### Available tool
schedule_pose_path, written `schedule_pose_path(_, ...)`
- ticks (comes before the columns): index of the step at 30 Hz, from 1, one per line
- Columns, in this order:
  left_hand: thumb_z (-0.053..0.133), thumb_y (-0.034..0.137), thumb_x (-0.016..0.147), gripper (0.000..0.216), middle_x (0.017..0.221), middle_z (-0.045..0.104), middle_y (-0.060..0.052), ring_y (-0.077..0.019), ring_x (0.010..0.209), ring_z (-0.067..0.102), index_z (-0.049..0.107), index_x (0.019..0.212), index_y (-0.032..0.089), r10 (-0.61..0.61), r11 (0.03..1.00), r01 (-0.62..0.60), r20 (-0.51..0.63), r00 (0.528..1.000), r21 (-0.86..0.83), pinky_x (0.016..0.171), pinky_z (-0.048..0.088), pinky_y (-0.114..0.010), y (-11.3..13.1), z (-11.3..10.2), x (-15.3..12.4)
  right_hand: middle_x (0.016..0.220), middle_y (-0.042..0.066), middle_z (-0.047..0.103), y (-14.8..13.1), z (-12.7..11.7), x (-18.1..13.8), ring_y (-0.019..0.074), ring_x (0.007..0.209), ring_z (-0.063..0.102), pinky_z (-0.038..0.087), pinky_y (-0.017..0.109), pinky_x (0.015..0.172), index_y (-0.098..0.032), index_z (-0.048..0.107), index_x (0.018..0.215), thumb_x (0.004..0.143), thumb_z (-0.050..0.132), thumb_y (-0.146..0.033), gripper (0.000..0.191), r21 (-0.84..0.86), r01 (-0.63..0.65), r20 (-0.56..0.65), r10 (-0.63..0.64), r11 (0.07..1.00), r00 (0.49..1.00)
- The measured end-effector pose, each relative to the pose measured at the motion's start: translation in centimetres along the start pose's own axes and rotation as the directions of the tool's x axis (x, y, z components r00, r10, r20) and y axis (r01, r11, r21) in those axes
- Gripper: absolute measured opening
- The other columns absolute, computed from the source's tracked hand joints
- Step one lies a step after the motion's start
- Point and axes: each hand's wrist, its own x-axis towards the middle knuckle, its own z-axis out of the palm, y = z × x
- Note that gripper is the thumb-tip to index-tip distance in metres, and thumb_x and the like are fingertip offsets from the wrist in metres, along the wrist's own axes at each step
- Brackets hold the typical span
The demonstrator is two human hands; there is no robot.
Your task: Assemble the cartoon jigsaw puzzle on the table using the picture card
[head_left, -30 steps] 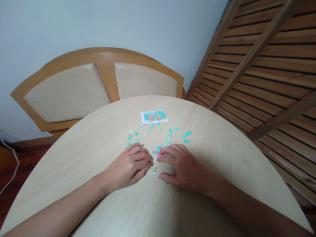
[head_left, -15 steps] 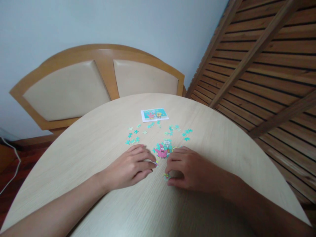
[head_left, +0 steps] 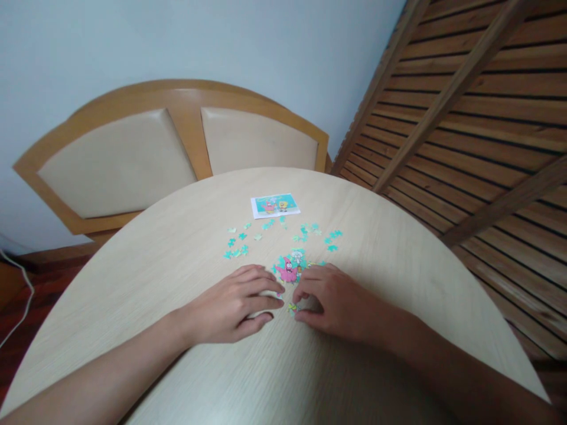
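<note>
A partly joined jigsaw puzzle [head_left: 288, 271] lies on the table, showing a pink starfish and a pale figure on turquoise. My right hand [head_left: 339, 298] rests at its right side and covers part of it. Between that hand's thumb and fingertips is a small puzzle piece [head_left: 292, 308] with yellow and green on it, just below the joined part. My left hand [head_left: 237, 302] is to the left, palm down, with fingers apart. Its fingertips are over or beside another small piece [head_left: 279, 295], mostly hidden by them.
Loose turquoise pieces [head_left: 237, 253] lie to the left, with more loose pieces [head_left: 332, 239] to the right. Behind them is a picture card [head_left: 279, 205]. The round wooden table [head_left: 186, 236] reaches a padded bench back [head_left: 177, 136]; a slatted wooden panel [head_left: 465, 118] stands at right.
My right hand has moved slightly left and away from me, the small piece moving with it. The left hand's fingers have spread a little from their piece.
</note>
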Motion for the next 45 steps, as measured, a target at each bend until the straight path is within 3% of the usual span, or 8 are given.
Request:
schedule_pose_path(3,0.054,0.024,0.099,0.031,0.133,0.065,-0.01,-0.0255,0.128,0.056,0.064,0.128,0.022,-0.005,1.0,0.005,-0.009,1.0,0.004,0.116,0.04,-0.048,0.0,0.0,0.0,0.092,0.002,0.072,0.1,0.2,0.0,0.0215,0.092,0.065,0.043,0.036,0.088,-0.021,0.07,0.088,0.079,0.076,-0.022,0.011,0.035,-0.025,-0.01,0.025,0.999,1.0)
schedule_pose_path(9,0.061,0.032,0.095,0.054,0.157,0.044,-0.012,-0.0299,0.144,0.042,0.048,0.147,0.021,-0.073,0.996,0.071,0.048,0.996,0.054,0.121,0.033,-0.054,-0.4,0.4,-0.5,0.091,0.001,0.073,0.4,0.6,0.2,0.0217,0.091,0.066,0.041,0.037,0.088,-0.021,0.068,0.086,0.075,0.074,-0.023,0.013,0.008,-0.027,-0.06,0.027,1.0,0.998)
schedule_pose_path(25,0.061,0.031,0.095,0.052,0.154,0.049,-0.011,-0.0299,0.142,0.046,0.051,0.145,0.023,-0.083,0.996,0.081,0.038,0.996,0.038,0.121,0.033,-0.054,-0.5,0.4,-0.6,0.082,-0.002,0.073,0.9,0.7,0.5,0.0188,0.083,0.065,0.039,0.035,0.082,-0.021,0.07,0.082,0.076,0.075,-0.021,0.007,0.032,-0.045,-0.057,0.047,0.998,0.997)
schedule_pose_path(32,0.061,0.031,0.095,0.051,0.154,0.049,-0.01,-0.0302,0.142,0.046,0.052,0.144,0.023,-0.085,0.996,0.084,0.037,0.996,0.041,0.12,0.034,-0.054,-0.5,0.4,-0.5,0.095,0.002,0.074,1.0,0.1,0.4,0.0244,0.095,0.066,0.039,0.038,0.086,-0.021,0.07,0.092,0.076,0.08,-0.032,0.022,-0.029,-0.062,-0.058,0.06,0.998,0.996)
schedule_pose_path(38,0.06,0.032,0.096,0.049,0.152,0.051,-0.009,-0.0314,0.141,0.045,0.053,0.144,0.024,-0.091,0.993,0.088,0.045,0.995,0.075,0.119,0.034,-0.054,-0.4,0.3,-0.5,0.101,0.002,0.071,0.7,0.0,0.4,0.0246,0.102,0.062,0.039,0.039,0.089,-0.023,0.072,0.093,0.08,0.08,-0.029,0.017,-0.007,-0.023,-0.046,0.023,1.0,0.999)
schedule_pose_path(45,0.059,0.033,0.097,0.051,0.153,0.05,-0.01,-0.0306,0.142,0.045,0.05,0.146,0.023,-0.081,0.995,0.078,0.039,0.996,0.07,0.12,0.033,-0.053,-0.5,0.4,-0.6,0.109,0.003,0.067,0.7,1.0,0.1,0.0246,0.109,0.058,0.04,0.041,0.095,-0.023,0.07,0.092,0.081,0.079,-0.025,0.014,0.105,-0.062,-0.066,0.069,0.993,0.995)
